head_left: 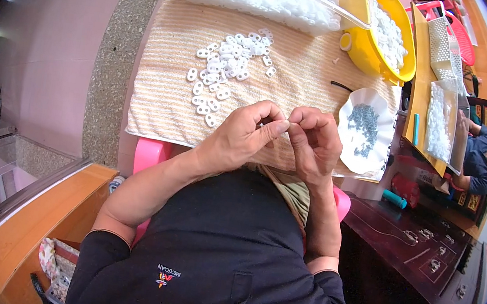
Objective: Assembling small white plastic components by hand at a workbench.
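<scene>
Over the near edge of a striped towel (161,79), my left hand (241,134) and my right hand (316,146) meet, fingertips touching. Both are closed in a pinch; whatever is between the fingers is too small to make out. Left of and beyond them lies a loose pile of small white oval plastic pieces (225,63), many with two holes. Just right of my right hand stands a white wavy-rimmed dish (371,164). In it are small dark pieces (366,120) and small white pieces (355,143), too fine to name.
A clear plastic bin (262,8) of white pieces stands at the far edge, beside a yellow basin (356,47) holding more. A thin black stick (341,86) lies near the dish. At right, another person (484,153) sits by a wooden table (423,102) with a clear tray (441,119).
</scene>
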The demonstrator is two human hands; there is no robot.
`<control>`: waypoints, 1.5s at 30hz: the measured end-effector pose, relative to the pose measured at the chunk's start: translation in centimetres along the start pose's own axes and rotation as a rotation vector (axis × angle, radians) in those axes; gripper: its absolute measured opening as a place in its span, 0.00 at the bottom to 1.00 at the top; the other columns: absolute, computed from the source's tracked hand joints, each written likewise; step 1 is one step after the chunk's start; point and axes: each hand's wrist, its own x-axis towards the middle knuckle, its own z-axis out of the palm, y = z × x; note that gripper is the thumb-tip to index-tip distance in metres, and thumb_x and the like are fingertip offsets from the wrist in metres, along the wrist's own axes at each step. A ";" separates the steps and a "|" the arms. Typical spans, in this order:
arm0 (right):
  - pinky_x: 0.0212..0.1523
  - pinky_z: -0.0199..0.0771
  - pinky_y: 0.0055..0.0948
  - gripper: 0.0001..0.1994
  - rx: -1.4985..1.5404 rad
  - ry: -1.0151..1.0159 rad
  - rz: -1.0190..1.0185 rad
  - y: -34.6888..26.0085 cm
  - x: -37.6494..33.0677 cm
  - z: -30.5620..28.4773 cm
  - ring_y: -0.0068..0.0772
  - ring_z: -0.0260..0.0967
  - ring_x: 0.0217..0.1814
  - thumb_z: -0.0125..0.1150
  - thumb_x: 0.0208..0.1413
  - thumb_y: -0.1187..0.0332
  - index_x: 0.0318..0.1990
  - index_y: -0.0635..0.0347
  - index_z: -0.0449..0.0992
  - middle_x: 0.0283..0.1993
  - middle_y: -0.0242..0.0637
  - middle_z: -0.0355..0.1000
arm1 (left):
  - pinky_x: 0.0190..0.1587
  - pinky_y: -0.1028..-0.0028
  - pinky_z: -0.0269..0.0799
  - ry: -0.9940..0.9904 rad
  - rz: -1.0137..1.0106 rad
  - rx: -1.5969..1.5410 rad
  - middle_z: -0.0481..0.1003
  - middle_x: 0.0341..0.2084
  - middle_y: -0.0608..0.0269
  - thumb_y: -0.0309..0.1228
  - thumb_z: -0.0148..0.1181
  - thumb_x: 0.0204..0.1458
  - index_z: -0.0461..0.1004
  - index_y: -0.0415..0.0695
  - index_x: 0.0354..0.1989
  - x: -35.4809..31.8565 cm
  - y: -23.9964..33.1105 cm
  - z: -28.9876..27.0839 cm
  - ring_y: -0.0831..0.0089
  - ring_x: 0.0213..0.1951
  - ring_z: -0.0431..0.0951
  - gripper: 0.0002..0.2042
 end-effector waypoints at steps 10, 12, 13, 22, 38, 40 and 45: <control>0.43 0.66 0.20 0.10 -0.035 -0.084 -0.043 -0.4 0.1 -0.4 0.23 0.63 0.39 0.53 0.55 0.87 0.38 0.62 0.62 0.39 0.40 0.66 | 0.34 0.80 0.68 -0.124 -0.086 -0.192 0.70 0.26 0.70 0.36 0.55 0.60 0.71 0.38 0.36 0.2 -0.1 -0.8 0.83 0.30 0.70 0.11; 0.42 0.66 0.21 0.11 0.020 -0.091 -0.007 -0.5 0.1 -0.6 0.23 0.63 0.39 0.53 0.55 0.87 0.38 0.62 0.62 0.39 0.40 0.67 | 0.35 0.80 0.68 -0.138 -0.090 -0.190 0.71 0.26 0.69 0.36 0.55 0.60 0.72 0.38 0.36 0.2 0.0 -0.9 0.82 0.30 0.70 0.11; 0.42 0.66 0.21 0.11 0.020 -0.091 -0.007 -0.6 0.1 -0.6 0.23 0.63 0.39 0.53 0.55 0.87 0.38 0.62 0.62 0.39 0.40 0.67 | 0.35 0.80 0.68 -0.130 -0.079 -0.157 0.72 0.26 0.69 0.35 0.56 0.60 0.72 0.38 0.35 0.2 0.1 -0.8 0.83 0.30 0.70 0.11; 0.41 0.65 0.20 0.11 -0.041 -0.124 0.038 -1.0 0.2 -0.9 0.23 0.62 0.39 0.54 0.54 0.88 0.37 0.62 0.62 0.39 0.40 0.67 | 0.29 0.80 0.62 -0.009 0.018 0.053 0.69 0.22 0.73 0.29 0.56 0.56 0.73 0.37 0.31 -0.2 0.2 -0.5 0.85 0.26 0.65 0.08; 0.41 0.68 0.19 0.09 0.039 -0.144 0.071 -0.9 0.3 -1.0 0.21 0.66 0.40 0.59 0.55 0.82 0.35 0.63 0.64 0.38 0.37 0.68 | 0.35 0.81 0.63 -0.022 0.093 0.165 0.69 0.27 0.71 0.30 0.55 0.58 0.71 0.38 0.33 -0.4 0.5 -0.6 0.85 0.31 0.65 0.07; 0.41 0.68 0.19 0.09 0.051 -0.140 0.087 -1.0 0.2 -0.9 0.20 0.66 0.39 0.59 0.55 0.82 0.35 0.63 0.64 0.38 0.36 0.68 | 0.35 0.81 0.63 -0.018 0.092 0.160 0.69 0.28 0.71 0.30 0.55 0.58 0.71 0.38 0.33 -0.4 0.4 -0.6 0.85 0.31 0.65 0.07; 0.39 0.67 0.18 0.06 0.030 -0.155 0.128 -1.0 0.2 -1.0 0.18 0.65 0.38 0.58 0.57 0.79 0.37 0.63 0.66 0.37 0.33 0.68 | 0.35 0.79 0.64 -0.001 0.125 0.171 0.70 0.28 0.68 0.29 0.54 0.57 0.71 0.38 0.32 -0.3 0.0 -0.3 0.82 0.32 0.67 0.07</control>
